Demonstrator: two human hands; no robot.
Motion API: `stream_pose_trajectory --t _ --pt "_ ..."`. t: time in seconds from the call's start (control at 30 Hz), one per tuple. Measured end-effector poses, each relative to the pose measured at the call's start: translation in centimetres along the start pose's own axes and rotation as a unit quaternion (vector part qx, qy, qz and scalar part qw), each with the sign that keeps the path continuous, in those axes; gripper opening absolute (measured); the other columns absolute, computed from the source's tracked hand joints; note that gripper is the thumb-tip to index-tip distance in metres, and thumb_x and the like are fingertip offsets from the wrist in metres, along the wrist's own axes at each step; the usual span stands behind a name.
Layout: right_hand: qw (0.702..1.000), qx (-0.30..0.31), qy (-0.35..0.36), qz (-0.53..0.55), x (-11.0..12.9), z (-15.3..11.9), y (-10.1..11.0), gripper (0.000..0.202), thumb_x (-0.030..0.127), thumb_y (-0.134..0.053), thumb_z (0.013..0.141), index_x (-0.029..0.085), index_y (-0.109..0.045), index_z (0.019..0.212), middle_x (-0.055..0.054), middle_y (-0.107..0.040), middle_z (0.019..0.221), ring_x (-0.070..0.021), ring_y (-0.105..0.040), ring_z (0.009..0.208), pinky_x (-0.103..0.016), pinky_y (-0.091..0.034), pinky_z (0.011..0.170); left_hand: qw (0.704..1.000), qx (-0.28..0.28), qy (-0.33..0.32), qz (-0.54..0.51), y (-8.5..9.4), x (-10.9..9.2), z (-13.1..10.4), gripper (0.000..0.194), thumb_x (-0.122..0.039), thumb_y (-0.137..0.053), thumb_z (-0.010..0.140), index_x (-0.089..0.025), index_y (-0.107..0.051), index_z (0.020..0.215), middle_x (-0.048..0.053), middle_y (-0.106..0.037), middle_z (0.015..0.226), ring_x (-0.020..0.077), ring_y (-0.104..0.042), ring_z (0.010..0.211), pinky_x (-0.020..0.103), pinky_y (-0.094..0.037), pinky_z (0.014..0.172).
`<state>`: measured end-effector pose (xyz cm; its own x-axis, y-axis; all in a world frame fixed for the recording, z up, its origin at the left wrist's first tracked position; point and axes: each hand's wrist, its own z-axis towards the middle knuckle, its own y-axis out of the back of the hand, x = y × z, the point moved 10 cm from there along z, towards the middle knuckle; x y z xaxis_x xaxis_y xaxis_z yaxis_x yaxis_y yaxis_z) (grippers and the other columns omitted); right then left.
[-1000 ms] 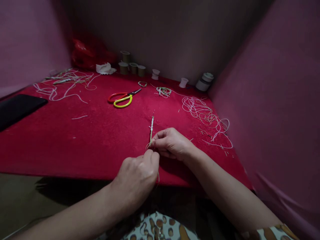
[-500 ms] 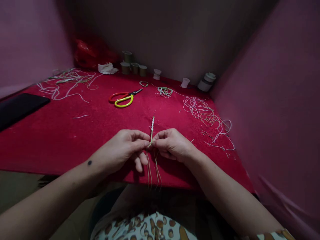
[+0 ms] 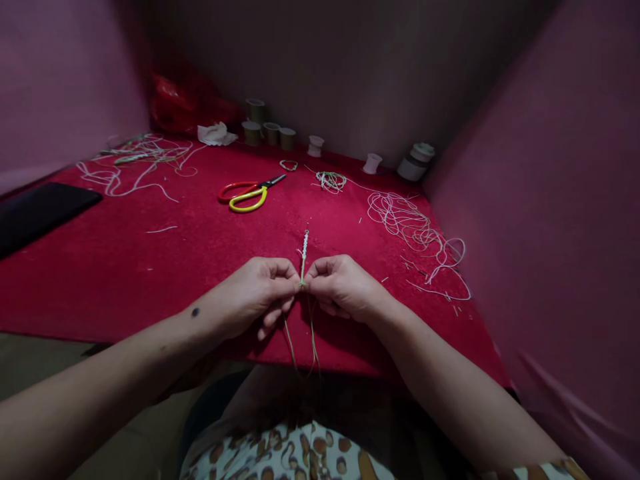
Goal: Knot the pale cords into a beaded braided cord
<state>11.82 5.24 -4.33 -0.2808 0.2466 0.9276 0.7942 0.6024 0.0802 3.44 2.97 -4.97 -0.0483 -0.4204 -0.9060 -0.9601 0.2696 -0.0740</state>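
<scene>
A thin braided cord [image 3: 305, 248], white at its far part and pale green nearer me, runs away from my fingers over the red cloth. My left hand [image 3: 263, 293] pinches strands at the near end from the left. From the right, my right hand [image 3: 340, 288] pinches strands at the same spot, its fingertips close to the left ones. Loose green strands [image 3: 314, 337] hang from between the hands over the table's front edge. The small knot between the fingertips is too fine to make out fully.
Scissors [image 3: 245, 193] with red and yellow handles lie beyond my hands. Tangled cords [image 3: 400, 217] lie right, more cords [image 3: 145, 160] left. A black phone-like slab [image 3: 47, 213] is at far left. Thread spools [image 3: 253, 133] and a lidded jar [image 3: 416, 162] stand at the back.
My left hand has shifted slightly, its lower fingers curling in more. The hanging strands on the left have swung leftward. The right hand stays nearly in place.
</scene>
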Motion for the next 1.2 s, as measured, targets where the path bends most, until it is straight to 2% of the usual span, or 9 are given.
stream_pose_trajectory --t 0.33,0.47,0.57,0.7,0.87,0.97,1.1,1.17,1.2 --pt "1.0 -0.012 -0.005 -0.015 0.3 -0.1 0.1 0.012 0.012 -0.052 0.075 0.019 -0.047 0.066 0.009 -0.04 0.033 -0.0059 -0.029 0.025 -0.017 -0.019 0.027 0.999 -0.008 0.04 0.007 -0.2 -0.1 0.2 0.021 -0.027 -0.058 0.078 -0.021 -0.046 0.062 -0.01 -0.032 0.039 0.0029 -0.022 0.024 0.016 -0.015 0.025" --pt "0.994 -0.069 0.003 -0.086 1.1 -1.0 1.0 0.012 0.013 -0.052 0.077 0.017 -0.05 0.066 0.008 -0.04 0.037 -0.0053 -0.032 0.029 -0.017 -0.023 0.031 0.999 -0.016 0.036 0.022 -0.2 -0.3 0.2 0.023 -0.026 -0.057 0.076 -0.021 -0.045 0.058 -0.01 -0.031 0.038 0.0032 -0.02 0.024 0.017 -0.012 0.025" --pt "0.979 -0.125 0.068 -0.146 2.5 -2.8 1.3 0.011 0.016 -0.054 0.077 0.016 -0.054 0.066 0.005 -0.047 0.047 -0.006 -0.04 0.039 -0.018 -0.03 0.04 0.998 -0.019 0.031 0.053 0.1 -0.1 0.3 0.022 -0.026 -0.056 0.076 -0.02 -0.049 0.056 -0.008 -0.036 0.036 0.0037 -0.024 0.024 0.016 -0.013 0.025" --pt "0.955 -0.135 0.137 -0.227 2.6 -5.7 -1.1 0.014 0.018 -0.051 0.08 0.016 -0.055 0.067 -0.001 -0.057 0.061 -0.0094 -0.047 0.054 -0.022 -0.036 0.052 0.999 -0.004 0.024 0.037 -0.1 -0.1 0.3 0.015 -0.025 -0.055 0.076 -0.018 -0.055 0.063 0.0 -0.058 0.048 0.0037 -0.033 0.026 0.015 -0.018 0.025" --pt "0.942 -0.09 0.104 -0.307 0.8 -7.9 -4.5 0.015 0.019 -0.049 0.082 0.017 -0.052 0.068 -0.001 -0.052 0.057 -0.01 -0.041 0.049 -0.024 -0.031 0.048 0.999 -0.001 0.026 -0.029 -0.7 -0.2 0.0 0.015 -0.021 -0.054 0.077 -0.018 -0.05 0.063 0.0 -0.061 0.051 0.0038 -0.034 0.025 0.015 -0.023 0.023" --pt "0.935 0.043 0.104 -0.336 0.6 -9.1 -7.0 0.016 0.016 -0.05 0.081 0.018 -0.053 0.065 0.0 -0.053 0.056 -0.0091 -0.039 0.046 -0.023 -0.031 0.047 0.998 0.0 0.038 -0.056 -0.8 0.0 -0.1 0.013 -0.021 -0.053 0.079 -0.019 -0.05 0.066 -0.005 -0.051 0.047 0.0037 -0.031 0.025 0.015 -0.024 0.022" --pt "0.89 0.215 0.169 -0.364 1.8 -11.4 -8.7 0.018 0.025 -0.056 0.084 0.02 -0.059 0.066 0.001 -0.062 0.063 -0.0103 -0.048 0.053 -0.022 -0.037 0.053 0.995 0.014 0.026 -0.096 -1.0 -0.2 -0.3 0.012 -0.018 -0.054 0.079 -0.019 -0.049 0.068 -0.006 -0.049 0.052 0.002 -0.03 0.028 0.013 -0.025 0.023" --pt "0.908 0.151 0.178 -0.348 3.1 -10.5 -6.5 0.02 0.024 -0.052 0.087 0.019 -0.062 0.071 -0.002 -0.065 0.071 -0.0108 -0.055 0.061 -0.022 -0.041 0.059 0.995 0.016 0.026 -0.099 -1.0 -0.2 -0.3 0.013 -0.018 -0.053 0.079 -0.018 -0.049 0.068 -0.006 -0.048 0.052 0.0017 -0.029 0.028 0.013 -0.025 0.023" --pt "0.926 0.072 0.174 -0.329 3.8 -9.6 -4.6 0.018 0.022 -0.051 0.088 0.018 -0.063 0.076 -0.003 -0.065 0.074 -0.011 -0.056 0.063 -0.022 -0.043 0.061 0.995 0.017 0.025 -0.1 -1.0 -0.2 -0.3 0.013 -0.017 -0.053 0.08 -0.018 -0.048 0.067 -0.006 -0.048 0.053 0.0016 -0.029 0.028 0.013 -0.025 0.023"
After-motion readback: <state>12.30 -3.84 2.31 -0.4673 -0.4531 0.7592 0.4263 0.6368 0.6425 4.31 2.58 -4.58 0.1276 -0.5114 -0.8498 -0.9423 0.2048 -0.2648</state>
